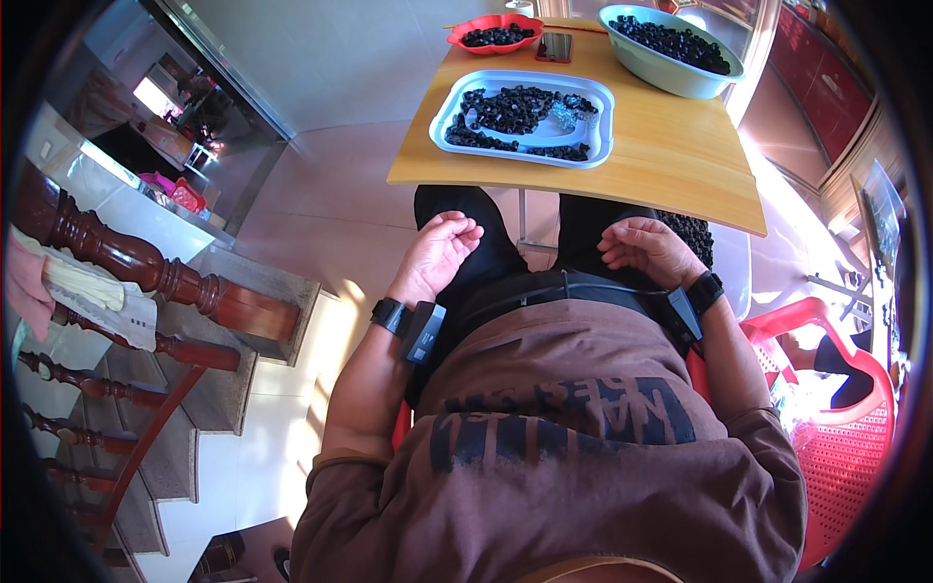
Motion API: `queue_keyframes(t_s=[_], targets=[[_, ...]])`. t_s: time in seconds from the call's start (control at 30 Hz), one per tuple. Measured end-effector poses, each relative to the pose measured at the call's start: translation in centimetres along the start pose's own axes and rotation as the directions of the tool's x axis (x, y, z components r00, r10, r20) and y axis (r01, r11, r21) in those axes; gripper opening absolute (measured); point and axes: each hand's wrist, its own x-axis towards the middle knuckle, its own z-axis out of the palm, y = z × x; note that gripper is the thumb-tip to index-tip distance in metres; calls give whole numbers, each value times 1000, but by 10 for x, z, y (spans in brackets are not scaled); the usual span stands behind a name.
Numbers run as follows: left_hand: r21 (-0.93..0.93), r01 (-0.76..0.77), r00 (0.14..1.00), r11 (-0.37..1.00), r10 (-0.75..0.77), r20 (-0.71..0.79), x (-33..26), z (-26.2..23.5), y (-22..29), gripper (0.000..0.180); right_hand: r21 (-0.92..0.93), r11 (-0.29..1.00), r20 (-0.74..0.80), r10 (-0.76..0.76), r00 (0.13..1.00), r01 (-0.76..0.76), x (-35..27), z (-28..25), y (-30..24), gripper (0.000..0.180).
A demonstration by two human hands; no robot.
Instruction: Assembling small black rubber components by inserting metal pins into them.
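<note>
My left hand [442, 255] rests over my left thigh, palm turned up, with its fingers loosely curled in. Nothing shows in it. Over the right thigh is my right hand [653, 249], its fingers also curled and together, with no object visible. Both hands are apart from the wooden table [671, 160] in front of me. A white tray [450, 148] stands near the table's front edge, closest to both hands. Small black pieces [515, 109] are spread in it, beside a little heap of clear bluish pieces [568, 115].
At the table's back are a red bowl [455, 39] of black pieces, a phone [555, 48] and a large pale green basin [646, 76] of black pieces. More black pieces [688, 238] lie under the table. A red plastic chair [855, 466] is at right, a wooden stair railing [126, 248] at left.
</note>
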Motion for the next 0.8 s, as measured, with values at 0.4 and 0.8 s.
queue_keyframes(t_s=[0.4,0.8], targets=[[23,71,996,997,-69,-54,-7,10,6,5,-11,1000,-9,5,1000,-5,0,2,-1,23],[-15,90,996,996,-90,-11,-6,8,7,12,-16,1000,-4,14,1000,-14,0,0,-1,24]])
